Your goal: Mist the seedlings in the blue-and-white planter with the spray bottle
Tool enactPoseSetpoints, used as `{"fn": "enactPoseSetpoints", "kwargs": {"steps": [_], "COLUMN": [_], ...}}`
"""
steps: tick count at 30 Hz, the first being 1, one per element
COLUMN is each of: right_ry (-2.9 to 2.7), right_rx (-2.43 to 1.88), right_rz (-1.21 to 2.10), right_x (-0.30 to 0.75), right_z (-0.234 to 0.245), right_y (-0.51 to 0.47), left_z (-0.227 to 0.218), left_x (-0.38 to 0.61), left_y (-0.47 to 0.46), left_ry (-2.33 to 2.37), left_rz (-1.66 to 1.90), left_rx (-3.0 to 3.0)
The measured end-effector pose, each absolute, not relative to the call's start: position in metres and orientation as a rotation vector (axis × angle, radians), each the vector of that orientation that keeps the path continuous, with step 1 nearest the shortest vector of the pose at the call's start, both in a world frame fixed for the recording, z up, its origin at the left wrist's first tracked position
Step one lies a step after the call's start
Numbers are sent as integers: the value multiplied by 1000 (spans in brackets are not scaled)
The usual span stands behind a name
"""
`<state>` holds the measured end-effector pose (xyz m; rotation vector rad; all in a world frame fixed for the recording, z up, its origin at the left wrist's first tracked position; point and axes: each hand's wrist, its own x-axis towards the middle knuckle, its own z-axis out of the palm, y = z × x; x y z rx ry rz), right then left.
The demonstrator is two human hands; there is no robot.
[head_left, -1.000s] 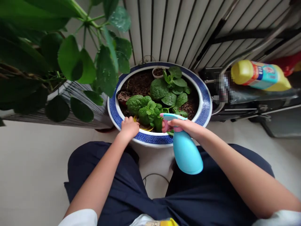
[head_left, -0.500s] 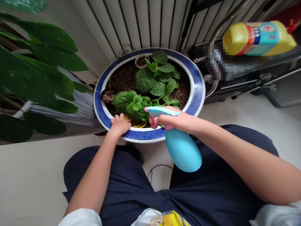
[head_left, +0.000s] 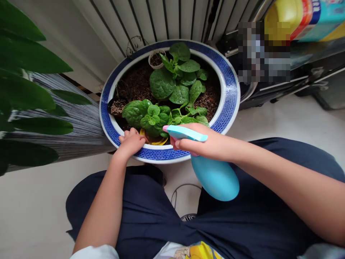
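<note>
My right hand [head_left: 198, 142] grips a blue spray bottle [head_left: 215, 176] by its neck and trigger, with the pink nozzle pointing left over the plants. My left hand [head_left: 132, 142] rests on the near-left rim of a big round blue-and-white planter [head_left: 228, 108], fingers apart and holding nothing. Beside those fingers, a yellow pot [head_left: 159, 142] sits in the soil under a small leafy plant [head_left: 153, 118]. Larger wet-looking green leaves [head_left: 163, 84] grow behind it. Whether spray is coming out cannot be made out.
A small white cup of soil [head_left: 156, 59] stands at the planter's back. Broad leaves [head_left: 29, 57] of another plant hang at the left. A yellow bottle [head_left: 285, 18] lies on a dark rack at the upper right. White slats [head_left: 151, 18] rise behind.
The view has shifted closer over the planter. The spray bottle's body has tilted a little more to the right, its nozzle still over the near plant. My left hand stays on the rim.
</note>
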<state>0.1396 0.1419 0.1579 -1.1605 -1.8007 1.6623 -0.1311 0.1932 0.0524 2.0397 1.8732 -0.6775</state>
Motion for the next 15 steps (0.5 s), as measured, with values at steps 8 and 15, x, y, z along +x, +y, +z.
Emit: {"fn": "enactPoseSetpoints", "kwargs": {"steps": [8, 15], "right_ry": [-1841, -1862], "right_rx": [-1181, -1213], "right_rz": [1619, 1610], "right_x": [138, 134], "right_z": [155, 149], "right_y": [144, 145], "left_z": [49, 52], "left_x": [-122, -119], "left_y": [191, 189], "left_ry": [1854, 1809], "left_rz": [-718, -754], "left_rx": [2053, 2061]}}
